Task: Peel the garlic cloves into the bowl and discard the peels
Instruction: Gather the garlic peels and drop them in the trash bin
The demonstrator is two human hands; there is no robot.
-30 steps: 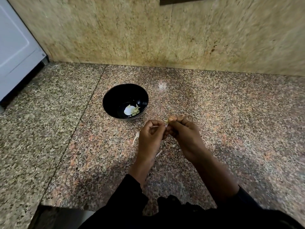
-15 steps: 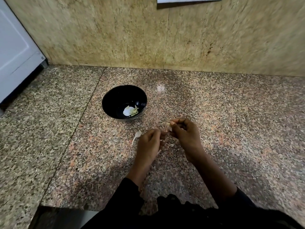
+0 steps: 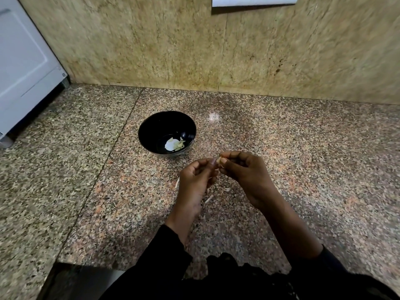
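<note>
While a white appliance point(image 3: 23, 68) stands far off to the left of both hands against the stone wall point(image 3: 173, 44), the black bowl point(image 3: 167, 134) sits on the speckled granite counter point(image 3: 303, 159) just beyond the left hand and slightly to its left, holding a few pale peeled garlic pieces point(image 3: 175, 144). Nearer, the left hand point(image 3: 195, 182) is raised above the counter with its fingers curled, thumb and forefinger pinching a small garlic clove point(image 3: 219, 160). Thin peels point(image 3: 225, 188) lie on the counter under and between the two hands. Touching the left hand at the fingertips, the right hand point(image 3: 246, 174) pinches the same clove from the other side, fingers bent inward. A white sheet point(image 3: 254, 1) hangs on the wall far beyond the right hand.
</note>
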